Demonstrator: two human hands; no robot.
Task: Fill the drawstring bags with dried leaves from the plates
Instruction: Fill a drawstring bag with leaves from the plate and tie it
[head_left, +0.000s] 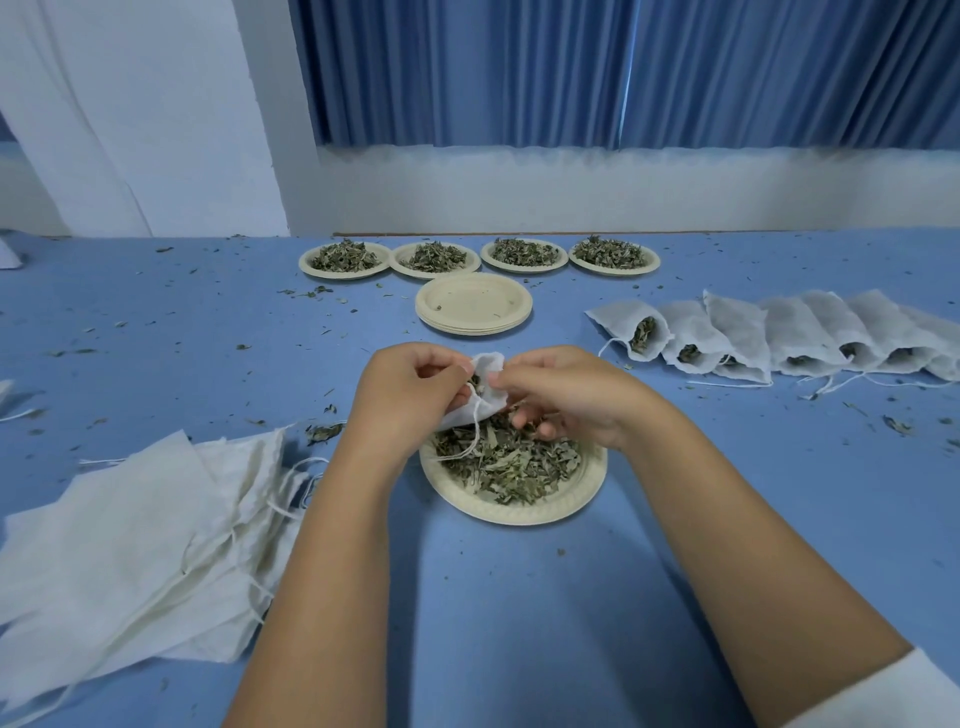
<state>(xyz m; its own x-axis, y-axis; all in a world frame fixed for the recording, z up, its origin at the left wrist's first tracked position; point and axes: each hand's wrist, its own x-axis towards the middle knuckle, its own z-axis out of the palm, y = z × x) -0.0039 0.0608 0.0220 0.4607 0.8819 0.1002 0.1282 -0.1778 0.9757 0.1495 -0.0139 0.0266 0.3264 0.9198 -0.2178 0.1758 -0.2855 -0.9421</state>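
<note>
Your forearms (332, 545) met above the near plate (519, 514) of leaves (511, 465), where your left hand (402, 395) curled round a bag (491, 397) and your right hand (561, 400) pinched its mouth. You held the bag just over the leaves, its string (475, 431) trailing onto them.

One wide-angle view only, worn on the person's head, faces forward and down over the blue surface (519, 597). It hangs close above the near plate (519, 512), which lies about mid-frame. Beyond the plate the view runs to the surface's far edge and up the blue curtain (467, 67); the lens bows the edges.
</note>
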